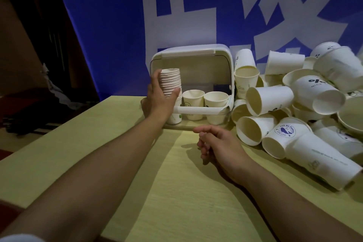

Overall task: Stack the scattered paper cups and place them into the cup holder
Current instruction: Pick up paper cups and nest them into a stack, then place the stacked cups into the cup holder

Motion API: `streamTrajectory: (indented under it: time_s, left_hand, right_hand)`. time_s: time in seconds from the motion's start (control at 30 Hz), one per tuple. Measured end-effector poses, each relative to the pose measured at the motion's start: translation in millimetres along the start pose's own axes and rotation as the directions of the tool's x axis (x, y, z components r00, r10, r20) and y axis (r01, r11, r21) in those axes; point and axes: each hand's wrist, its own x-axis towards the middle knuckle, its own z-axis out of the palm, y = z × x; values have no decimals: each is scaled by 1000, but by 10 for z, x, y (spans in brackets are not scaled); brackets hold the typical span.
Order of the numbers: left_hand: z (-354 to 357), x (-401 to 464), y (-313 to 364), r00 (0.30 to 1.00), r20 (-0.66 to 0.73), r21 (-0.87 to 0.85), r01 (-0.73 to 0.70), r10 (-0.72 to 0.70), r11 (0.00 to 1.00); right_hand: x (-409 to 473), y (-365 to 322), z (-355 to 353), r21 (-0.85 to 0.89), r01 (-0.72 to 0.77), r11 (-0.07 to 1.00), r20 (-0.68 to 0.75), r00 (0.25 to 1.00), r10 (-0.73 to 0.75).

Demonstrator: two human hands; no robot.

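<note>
A white cup holder (204,111) with a raised lid stands at the far side of the yellow table. My left hand (159,96) grips a tall stack of paper cups (170,81) standing in the holder's left slot. Two single cups (193,102) (216,104) sit in the middle and right slots. My right hand (218,143) hovers over the table in front of the holder, fingers loosely curled, holding nothing. A heap of scattered white paper cups (294,116) lies to the right of the holder.
The yellow table (167,192) runs from the holder toward me. A blue banner (117,25) with white characters hangs behind it. Dark floor and clutter lie beyond the table's left edge (49,137).
</note>
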Motion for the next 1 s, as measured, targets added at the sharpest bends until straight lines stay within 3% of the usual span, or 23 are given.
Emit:
streamTrajectory:
  time_s: [0.3,0.4,0.47,0.53,0.63,0.7,0.77,0.83,1.0]
  left_hand:
    - [-18,-118,47,1000,14,2,2,-2,1000]
    - [-30,-195,79,997,-70,34,-40,43,999]
    - [-60,-286,186,981,-155,1,-121,120,993]
    - [-59,-399,350,944,-184,-63,-290,275,955]
    - [-26,-586,643,872,-168,-174,-486,460,857]
    - [14,-728,853,893,-64,-300,-443,446,845]
    - [112,-882,1017,913,106,-403,-322,393,857]
    - [239,-1015,1126,888,248,-390,-275,388,879]
    - [496,-1053,1390,822,458,-248,-248,339,936]
  right_hand:
    - [-46,-35,22,-32,-2,999,10,1000,2]
    - [-86,-57,40,-47,-4,999,5,1000,4]
    - [-115,-90,43,-114,33,993,-36,999,-37]
    - [-137,-139,-4,-327,122,937,-131,976,-173]
    - [-194,-272,-106,-467,274,841,-237,877,-417]
    - [-261,-418,-187,-561,339,755,-278,782,-558]
    - [-329,-574,-331,-718,354,599,-266,656,-707]
    - [-384,-701,-513,-834,261,486,-275,566,-777]
    - [-378,-830,-882,-907,-218,360,-421,452,-786]
